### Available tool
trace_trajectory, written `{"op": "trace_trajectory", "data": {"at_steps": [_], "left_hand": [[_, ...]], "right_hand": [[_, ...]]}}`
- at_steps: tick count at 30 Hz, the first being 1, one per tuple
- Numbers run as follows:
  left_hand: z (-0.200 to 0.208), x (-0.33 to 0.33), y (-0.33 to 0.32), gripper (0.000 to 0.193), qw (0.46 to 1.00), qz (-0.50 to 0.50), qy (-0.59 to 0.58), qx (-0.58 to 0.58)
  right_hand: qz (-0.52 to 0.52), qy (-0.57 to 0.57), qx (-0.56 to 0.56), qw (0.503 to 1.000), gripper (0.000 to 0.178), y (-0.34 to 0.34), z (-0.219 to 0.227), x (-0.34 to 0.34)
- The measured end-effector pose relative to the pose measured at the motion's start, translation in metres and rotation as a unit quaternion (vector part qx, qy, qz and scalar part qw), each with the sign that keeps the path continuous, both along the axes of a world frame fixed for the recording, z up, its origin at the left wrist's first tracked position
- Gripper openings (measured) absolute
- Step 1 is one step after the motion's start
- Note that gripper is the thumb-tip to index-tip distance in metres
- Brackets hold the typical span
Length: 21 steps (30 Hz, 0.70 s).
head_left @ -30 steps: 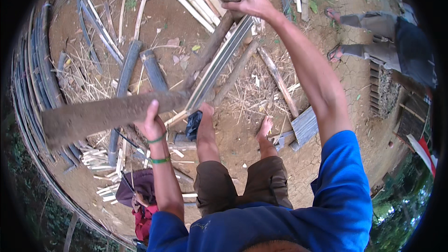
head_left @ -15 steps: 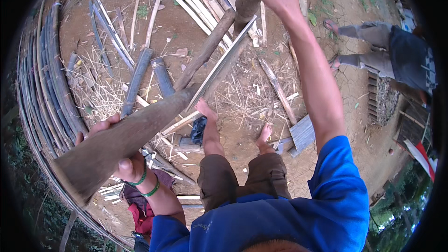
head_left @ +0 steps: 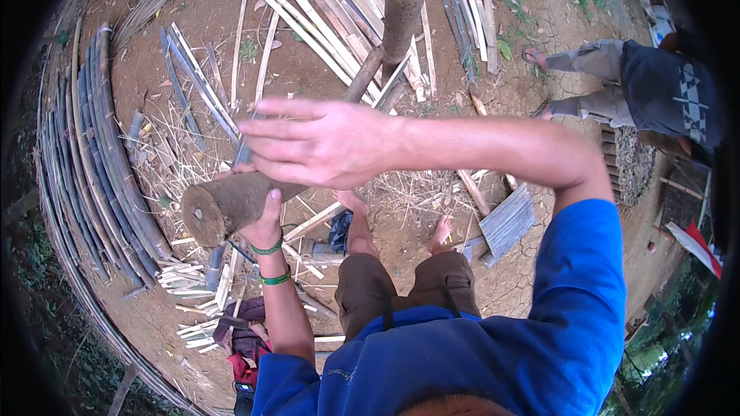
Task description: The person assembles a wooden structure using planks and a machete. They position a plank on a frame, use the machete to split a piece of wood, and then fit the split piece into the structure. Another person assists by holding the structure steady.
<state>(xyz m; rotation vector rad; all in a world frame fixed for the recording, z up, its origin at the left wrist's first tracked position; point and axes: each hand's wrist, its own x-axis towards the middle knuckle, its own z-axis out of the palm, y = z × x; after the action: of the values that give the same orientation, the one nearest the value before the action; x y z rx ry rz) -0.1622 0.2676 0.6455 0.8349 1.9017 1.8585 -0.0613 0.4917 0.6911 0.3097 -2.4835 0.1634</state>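
Note:
My left hand [head_left: 262,219] grips a thick wooden log [head_left: 204,216] from below. Its thumb shows on the near side and some fingertips on the far side. The log's sawn round end points to the lower left. Above the log, my right hand [head_left: 316,142] is open with fingers stretched to the left, hiding the log's farther part; whether it touches the wood I cannot tell. Beyond the hand, a thinner branch [head_left: 362,78] meets an upright wooden post [head_left: 408,8]. Beside it shows the end of a split strip [head_left: 391,83].
Long bamboo poles [head_left: 100,139] lie at the left. Split bamboo strips [head_left: 331,23] spread ahead, with short cut pieces [head_left: 189,281] at lower left. A corrugated sheet [head_left: 507,223] lies near my foot. Another person [head_left: 655,85] is at the right, by a red and white cloth [head_left: 694,246].
My right hand has left the post and swung down and left over the log. The log's thick end has moved rightward and up in my left hand, its cut face now showing.

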Motion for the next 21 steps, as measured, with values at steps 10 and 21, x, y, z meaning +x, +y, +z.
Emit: {"op": "trace_trajectory", "data": {"at_steps": [10, 21], "left_hand": [[-0.006, 0.003, 0.013, 0.076, 0.990, -0.101, -0.041, 0.090], [-0.017, -0.005, 0.021, 0.065, 0.996, -0.024, 0.009, 0.088]], "right_hand": [[-0.193, -0.403, 0.276, 0.851, 0.027, 0.117, -0.040, -0.001], [-0.197, -0.099, -0.236, 0.946, 0.034, 0.009, -0.083, 0.087]]}}
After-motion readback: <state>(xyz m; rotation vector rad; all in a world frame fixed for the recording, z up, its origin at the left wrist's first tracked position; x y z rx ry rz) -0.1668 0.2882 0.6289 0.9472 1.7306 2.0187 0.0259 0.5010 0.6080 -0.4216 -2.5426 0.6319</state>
